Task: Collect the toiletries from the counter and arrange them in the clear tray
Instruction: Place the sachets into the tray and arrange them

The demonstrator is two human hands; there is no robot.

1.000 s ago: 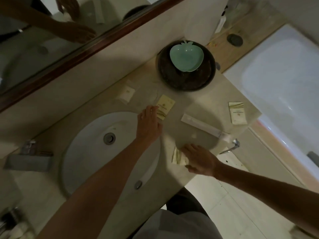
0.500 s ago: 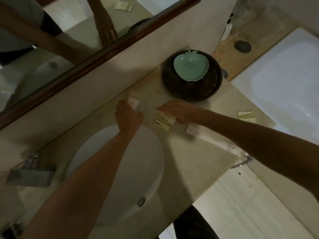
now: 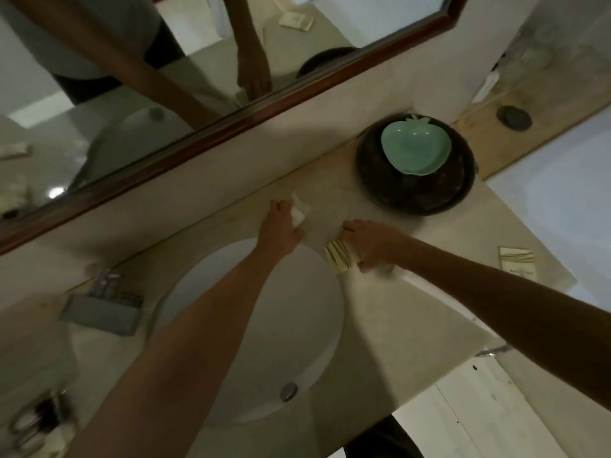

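On the beige counter, my left hand rests on a small white packet near the wall, fingers curled around its edge. My right hand presses on a cream packet with dark stripes, gripping it at the sink's rim. A long white tube lies mostly hidden under my right forearm. Another striped cream packet lies alone at the counter's right end. A mint green apple-shaped dish sits inside a dark round bowl. No clear tray is visible.
A white oval sink fills the counter's left half, with a grey tap beside it. A wood-framed mirror runs along the wall. A white bathtub lies to the right, past a wooden ledge.
My right hand left the counter's front edge with a striped packet and now sits below the dark bowl. My left hand moved from the striped packet to the white packet by the wall.
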